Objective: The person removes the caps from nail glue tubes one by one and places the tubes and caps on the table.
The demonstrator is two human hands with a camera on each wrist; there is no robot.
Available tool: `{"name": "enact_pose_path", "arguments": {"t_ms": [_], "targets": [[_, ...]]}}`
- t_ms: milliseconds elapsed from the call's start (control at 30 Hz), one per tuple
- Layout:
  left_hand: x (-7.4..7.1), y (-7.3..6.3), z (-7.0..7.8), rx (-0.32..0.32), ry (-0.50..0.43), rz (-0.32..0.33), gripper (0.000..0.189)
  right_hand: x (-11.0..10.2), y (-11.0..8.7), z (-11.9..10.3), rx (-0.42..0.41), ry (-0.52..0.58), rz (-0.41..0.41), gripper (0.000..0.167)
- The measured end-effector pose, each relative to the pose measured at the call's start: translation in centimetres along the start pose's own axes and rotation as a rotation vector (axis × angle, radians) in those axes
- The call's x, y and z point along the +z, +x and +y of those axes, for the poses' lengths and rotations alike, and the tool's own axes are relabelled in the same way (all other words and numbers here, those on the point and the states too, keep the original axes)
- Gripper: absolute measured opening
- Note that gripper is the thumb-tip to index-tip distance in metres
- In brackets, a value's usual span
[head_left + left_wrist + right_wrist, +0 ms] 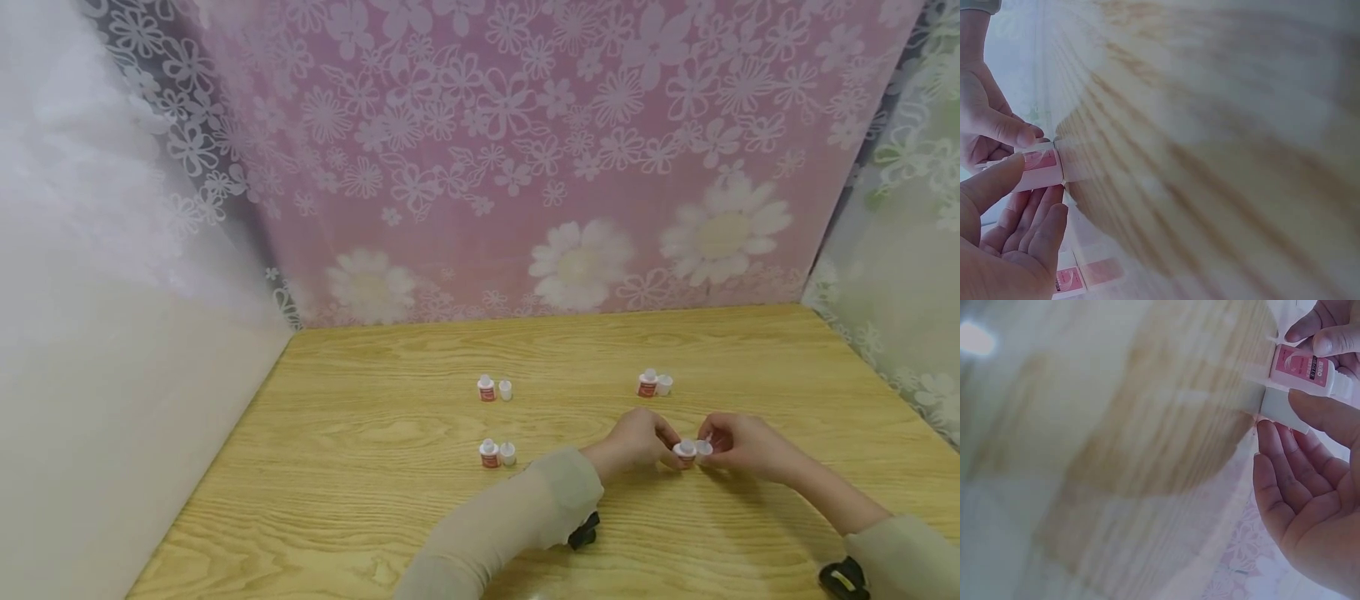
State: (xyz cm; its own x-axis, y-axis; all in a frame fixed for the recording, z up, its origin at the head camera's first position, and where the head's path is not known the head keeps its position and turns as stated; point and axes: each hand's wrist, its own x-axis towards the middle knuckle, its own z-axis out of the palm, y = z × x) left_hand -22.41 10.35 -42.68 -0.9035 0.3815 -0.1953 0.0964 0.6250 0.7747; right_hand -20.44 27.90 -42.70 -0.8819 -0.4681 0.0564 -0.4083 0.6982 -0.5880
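In the head view my left hand (637, 440) holds a small white glue bottle (685, 455) upright on the table, thumb on one side and fingers on the other. Its red label shows clearly in the right wrist view, where the bottle (1300, 365) has a narrow white nozzle top. Right beside it, a white cap (1280, 407) is held between the thumb and fingers of my right hand (1313, 500). The cap's open end faces up in the head view. Both things stand on the wooden surface.
Three similar bottles stand on the wooden table (337, 500), each with a white cap beside it: one at back left (487, 390), one at front left (489, 455), one at back right (647, 385). A pink flowered sheet (465, 167) rises behind; pale sheets flank both sides.
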Motion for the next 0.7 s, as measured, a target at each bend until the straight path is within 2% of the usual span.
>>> {"name": "enact_pose_path", "arguments": {"t_ms": [167,300,367,533,600,700], "targets": [[0.0,-0.1,-0.1,0.007,-0.022,-0.02,0.019,-0.1,-0.2,0.0,-0.017,0.034,-0.036,0.024],[-0.7,-0.4,0.3,0.065,0.016,-0.01,0.03,-0.9,-0.6,-0.5,-0.009,0.043,-0.042,0.033],[-1.3,-0.8,0.8,0.118,0.093,0.002,0.035,-1.5,-1.0,-1.0,-0.012,0.014,0.025,0.035],[-3.3,-3.3,2.0,0.277,0.278,-0.001,0.038,-2.7,-2.3,-3.2,-0.006,-0.077,0.31,0.029],[-4.4,-4.6,2.3,0.332,0.294,-0.004,0.038,-3.0,-2.6,-4.5,0.0,-0.1,0.389,0.027],[-6.2,-5.9,2.1,0.384,0.309,0.019,0.038,-3.3,-2.4,-6.5,-0.026,-0.117,0.439,0.026]]}}
